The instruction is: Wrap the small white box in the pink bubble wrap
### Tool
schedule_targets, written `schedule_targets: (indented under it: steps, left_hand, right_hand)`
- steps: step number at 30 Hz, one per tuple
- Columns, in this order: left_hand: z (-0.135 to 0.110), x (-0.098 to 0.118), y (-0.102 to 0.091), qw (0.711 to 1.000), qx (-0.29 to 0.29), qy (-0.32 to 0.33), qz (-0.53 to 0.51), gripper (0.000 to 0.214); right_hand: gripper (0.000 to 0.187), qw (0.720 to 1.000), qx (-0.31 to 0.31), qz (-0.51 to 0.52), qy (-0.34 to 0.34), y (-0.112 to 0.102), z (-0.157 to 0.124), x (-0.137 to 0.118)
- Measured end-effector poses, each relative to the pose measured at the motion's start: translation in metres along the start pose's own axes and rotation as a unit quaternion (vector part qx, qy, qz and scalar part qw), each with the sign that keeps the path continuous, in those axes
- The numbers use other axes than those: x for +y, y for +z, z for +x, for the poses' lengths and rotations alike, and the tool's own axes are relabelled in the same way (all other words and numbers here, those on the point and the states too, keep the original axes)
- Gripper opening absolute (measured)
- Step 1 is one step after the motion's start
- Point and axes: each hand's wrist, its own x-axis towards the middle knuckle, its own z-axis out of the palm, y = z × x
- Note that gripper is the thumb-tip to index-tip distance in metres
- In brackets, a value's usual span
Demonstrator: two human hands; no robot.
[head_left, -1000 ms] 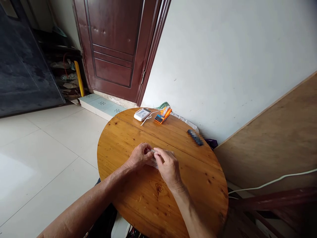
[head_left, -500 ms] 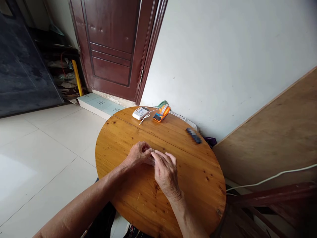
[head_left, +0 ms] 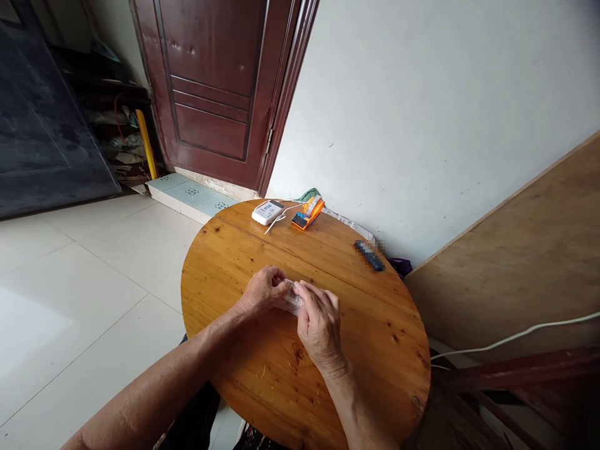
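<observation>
A small whitish packet that looks wrapped in clear plastic [head_left: 291, 301] lies low over the middle of the round wooden table [head_left: 225, 262]. My left hand [head_left: 265, 289] has its fingers curled round the packet's left end. At the right end, my right hand [head_left: 319, 322] is closed, its fingertips bent over the packet. Between the two hands only a short stretch of it shows; the rest is covered by my fingers, so I cannot make out what is inside.
Toward the back of the table lie a white box-shaped device [head_left: 268, 212] with a white cord [head_left: 276, 224] and an orange tape dispenser [head_left: 307, 214]. A dark, pixelated object [head_left: 370, 255] rests near the right rim. The wall [head_left: 422, 125] stands close behind.
My right hand has shifted slightly right, away from the left hand. More of the packet shows between them. The left hand has hardly moved.
</observation>
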Motion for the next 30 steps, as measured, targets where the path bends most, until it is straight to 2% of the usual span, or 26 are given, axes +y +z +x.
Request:
schedule_targets:
  steps: [5, 9, 14, 16, 19, 21, 23, 25, 30]
  left_hand:
    - [0.0, -0.003, 0.002, 1.0, 0.008, -0.004, -0.011, 0.014]
    - [-0.002, -0.006, 0.003, 0.999, 0.013, 0.004, -0.037, 0.02]
    - [-0.001, -0.005, 0.003, 1.0, 0.015, -0.002, -0.027, 0.018]
    - [-0.001, -0.004, 0.003, 1.0, 0.015, 0.001, -0.023, 0.015]
    - [-0.001, -0.002, 0.002, 1.0, 0.007, 0.003, -0.02, 0.015]
    - [-0.001, -0.002, 0.001, 1.0, 0.001, 0.005, -0.02, 0.014]
    - [-0.001, -0.001, 0.001, 1.0, -0.003, 0.007, -0.021, 0.015]
    - [-0.001, 0.0, 0.001, 1.0, -0.004, 0.006, -0.018, 0.014]
    - [-0.001, 0.003, 0.001, 1.0, 0.001, 0.003, -0.009, 0.014]
  right_hand:
    - [0.042, 0.998, -0.041, -0.049, -0.027, -0.001, 0.001, -0.01]
    - [0.044, 0.998, -0.033, -0.049, -0.01, -0.001, 0.0, -0.011]
    - [0.045, 1.0, -0.011, -0.01, -0.022, -0.001, -0.001, -0.008]
    - [0.042, 0.999, 0.015, 0.033, -0.001, -0.001, -0.002, -0.005]
    - [0.033, 0.992, 0.056, 0.082, 0.075, -0.001, -0.003, 0.002]
    - [0.031, 0.988, 0.066, 0.084, 0.115, 0.0, -0.004, 0.007]
    - [0.032, 0.987, 0.06, 0.077, 0.125, 0.0, -0.005, 0.01]
    - [0.035, 0.991, 0.046, 0.068, 0.11, 0.001, -0.004, 0.01]
    - [0.041, 1.0, -0.009, -0.008, 0.012, 0.0, -0.002, 0.004]
